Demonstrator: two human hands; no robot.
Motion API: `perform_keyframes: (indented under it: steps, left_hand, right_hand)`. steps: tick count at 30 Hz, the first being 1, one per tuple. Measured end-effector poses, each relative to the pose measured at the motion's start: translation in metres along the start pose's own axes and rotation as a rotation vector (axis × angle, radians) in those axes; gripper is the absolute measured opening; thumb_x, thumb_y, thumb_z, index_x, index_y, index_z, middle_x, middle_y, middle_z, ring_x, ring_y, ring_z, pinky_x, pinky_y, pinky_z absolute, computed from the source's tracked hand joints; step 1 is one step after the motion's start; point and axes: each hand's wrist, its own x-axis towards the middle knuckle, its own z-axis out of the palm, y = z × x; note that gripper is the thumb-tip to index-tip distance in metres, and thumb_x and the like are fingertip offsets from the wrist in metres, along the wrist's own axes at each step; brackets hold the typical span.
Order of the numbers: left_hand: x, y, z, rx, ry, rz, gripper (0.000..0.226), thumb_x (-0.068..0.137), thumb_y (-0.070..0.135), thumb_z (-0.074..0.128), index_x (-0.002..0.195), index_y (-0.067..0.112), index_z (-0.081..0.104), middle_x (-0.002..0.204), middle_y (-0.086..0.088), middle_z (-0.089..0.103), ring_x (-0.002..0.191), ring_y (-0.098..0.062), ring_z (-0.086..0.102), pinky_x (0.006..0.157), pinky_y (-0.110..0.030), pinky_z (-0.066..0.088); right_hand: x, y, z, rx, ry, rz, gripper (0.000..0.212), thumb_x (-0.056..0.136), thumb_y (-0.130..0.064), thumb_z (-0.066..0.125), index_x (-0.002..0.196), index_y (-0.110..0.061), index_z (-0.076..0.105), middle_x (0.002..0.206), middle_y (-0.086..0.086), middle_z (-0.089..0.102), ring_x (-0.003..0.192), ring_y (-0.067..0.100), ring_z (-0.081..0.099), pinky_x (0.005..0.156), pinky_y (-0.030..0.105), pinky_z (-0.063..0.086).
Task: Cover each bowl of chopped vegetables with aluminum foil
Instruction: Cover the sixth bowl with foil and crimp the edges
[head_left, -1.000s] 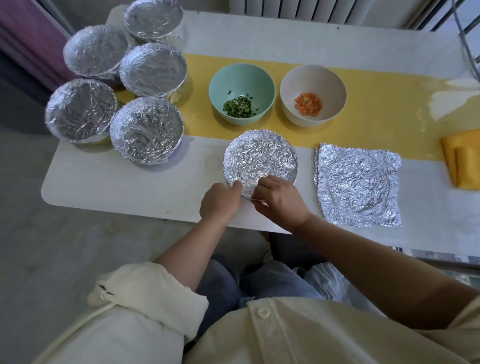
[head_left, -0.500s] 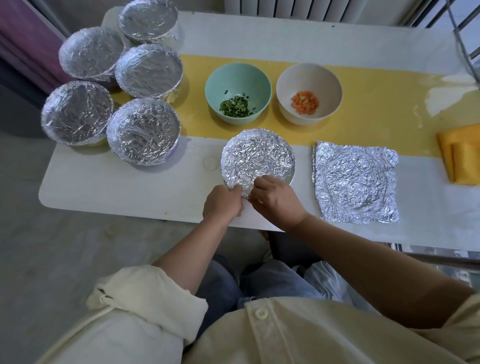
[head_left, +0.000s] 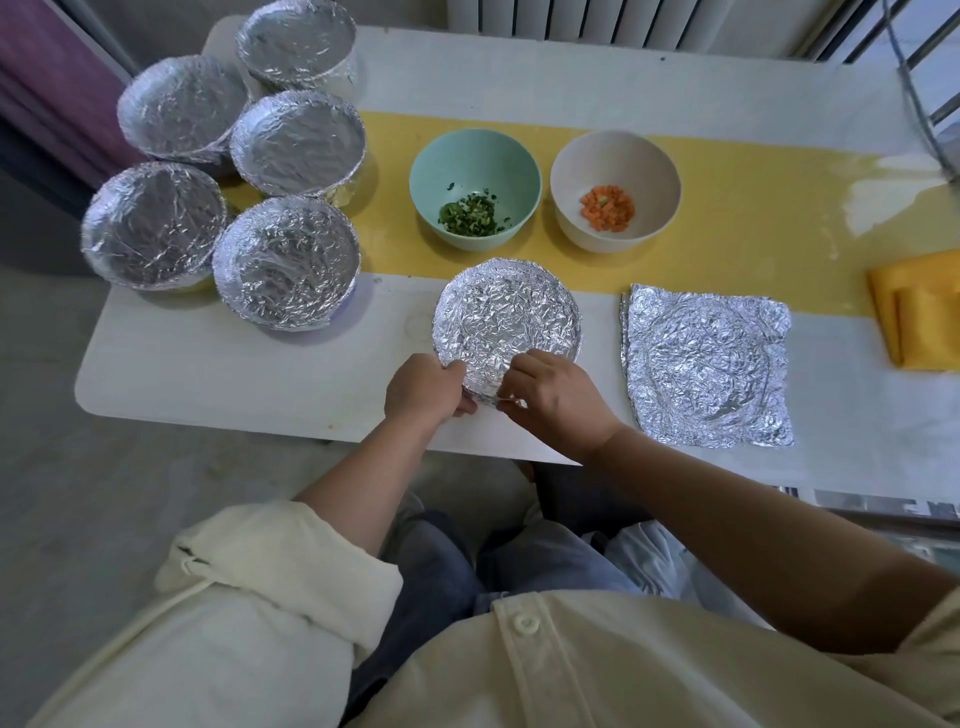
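A round, crumpled piece of aluminum foil (head_left: 506, 325) lies on the white table (head_left: 234, 374) near its front edge. My left hand (head_left: 423, 387) pinches its near rim from the left. My right hand (head_left: 558, 400) pinches the same near rim from the right, pulling a small flap of foil. Behind it stand two uncovered bowls: a green bowl (head_left: 475, 161) with chopped greens and a beige bowl (head_left: 615, 161) with diced carrot. A flat square foil sheet (head_left: 706, 366) with a round imprint lies to the right.
Several foil-covered bowls (head_left: 285, 262) cluster at the table's left end. A yellow runner (head_left: 753, 218) crosses the table under the open bowls. A folded yellow cloth (head_left: 919, 312) lies at the right edge. A radiator stands behind the table.
Both hands stay at the near rim of the round foil, working its edge; the right hand has drawn a small flap outward. Bowls and flat sheet have not moved.
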Motion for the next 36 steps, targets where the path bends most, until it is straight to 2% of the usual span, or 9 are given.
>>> perform_keyframes:
  steps: [5, 10, 14, 18, 22, 25, 27, 30, 36]
  left_hand:
    - [-0.013, -0.002, 0.009, -0.090, -0.015, -0.084, 0.041, 0.090, 0.038, 0.049, 0.084, 0.002, 0.069, 0.068, -0.007, 0.074, 0.062, -0.022, 0.072, 0.063, -0.026, 0.048]
    - [-0.012, 0.000, 0.021, -0.231, -0.054, -0.103, 0.031, 0.094, 0.017, 0.041, 0.092, -0.003, 0.066, 0.070, -0.012, 0.073, 0.064, -0.028, 0.072, 0.076, -0.032, 0.054]
    - [-0.016, 0.001, 0.018, -0.258, -0.064, -0.120, 0.034, 0.095, 0.022, 0.041, 0.092, 0.001, 0.067, 0.078, -0.013, 0.074, 0.069, -0.026, 0.073, 0.069, -0.029, 0.050]
    - [-0.025, 0.005, 0.019, -0.406, -0.174, -0.188, 0.029, 0.099, 0.021, 0.038, 0.101, 0.003, 0.061, 0.086, -0.013, 0.071, 0.076, -0.023, 0.070, 0.080, -0.034, 0.055]
    - [-0.021, 0.013, 0.021, -0.456, -0.140, -0.211, 0.026, 0.098, 0.009, 0.032, 0.100, -0.002, 0.055, 0.079, -0.016, 0.068, 0.064, -0.024, 0.068, 0.067, -0.030, 0.055]
    - [-0.015, 0.014, 0.015, -0.413, -0.118, -0.213, 0.030, 0.096, 0.009, 0.033, 0.113, -0.002, 0.056, 0.099, -0.021, 0.070, 0.061, -0.024, 0.069, 0.058, -0.027, 0.056]
    - [-0.014, 0.014, 0.010, -0.382, -0.142, -0.207, 0.032, 0.096, 0.010, 0.034, 0.115, 0.000, 0.058, 0.094, -0.019, 0.072, 0.062, -0.023, 0.070, 0.063, -0.028, 0.057]
    - [-0.016, 0.016, 0.007, -0.363, -0.171, -0.189, 0.032, 0.096, 0.010, 0.033, 0.112, 0.001, 0.060, 0.079, -0.014, 0.071, 0.063, -0.022, 0.069, 0.070, -0.028, 0.056]
    - [-0.021, 0.014, 0.010, -0.412, -0.161, -0.221, 0.029, 0.098, 0.019, 0.037, 0.109, 0.003, 0.059, 0.090, -0.015, 0.071, 0.071, -0.022, 0.069, 0.081, -0.034, 0.054]
  right_hand:
    - [0.004, -0.001, 0.006, -0.016, -0.006, -0.017, 0.015, 0.079, -0.006, 0.056, 0.065, -0.006, 0.057, 0.069, 0.008, 0.054, 0.062, 0.029, 0.051, 0.050, 0.038, 0.043]
    - [0.003, -0.002, 0.007, -0.013, 0.018, -0.025, 0.017, 0.082, -0.007, 0.054, 0.065, -0.006, 0.058, 0.068, 0.008, 0.054, 0.062, 0.028, 0.051, 0.050, 0.036, 0.042]
    - [0.004, -0.004, 0.007, -0.011, 0.022, -0.015, 0.016, 0.081, -0.006, 0.056, 0.064, -0.006, 0.057, 0.068, 0.008, 0.053, 0.062, 0.028, 0.051, 0.050, 0.036, 0.041]
    - [0.002, -0.004, 0.007, -0.006, 0.042, -0.014, 0.017, 0.081, -0.008, 0.060, 0.065, -0.006, 0.058, 0.069, 0.008, 0.054, 0.062, 0.028, 0.052, 0.049, 0.035, 0.042]
    - [0.004, -0.004, 0.006, 0.004, 0.030, -0.013, 0.018, 0.085, -0.017, 0.061, 0.070, -0.007, 0.060, 0.072, 0.008, 0.056, 0.064, 0.028, 0.054, 0.052, 0.035, 0.044]
    - [0.000, 0.001, 0.002, -0.009, -0.002, -0.035, 0.023, 0.086, -0.030, 0.059, 0.080, -0.008, 0.063, 0.077, 0.007, 0.057, 0.071, 0.026, 0.053, 0.060, 0.036, 0.042]
    - [-0.004, 0.004, 0.000, -0.031, -0.005, -0.040, 0.025, 0.086, -0.033, 0.058, 0.080, -0.009, 0.063, 0.078, 0.006, 0.057, 0.072, 0.025, 0.052, 0.062, 0.036, 0.040]
    - [-0.003, 0.004, 0.002, -0.029, 0.011, -0.026, 0.011, 0.079, -0.012, 0.066, 0.070, -0.008, 0.061, 0.071, 0.006, 0.056, 0.064, 0.028, 0.053, 0.056, 0.036, 0.043]
    - [0.003, 0.000, 0.005, -0.019, 0.026, -0.033, 0.023, 0.085, -0.009, 0.054, 0.063, -0.007, 0.059, 0.067, 0.006, 0.054, 0.060, 0.026, 0.051, 0.052, 0.034, 0.040]
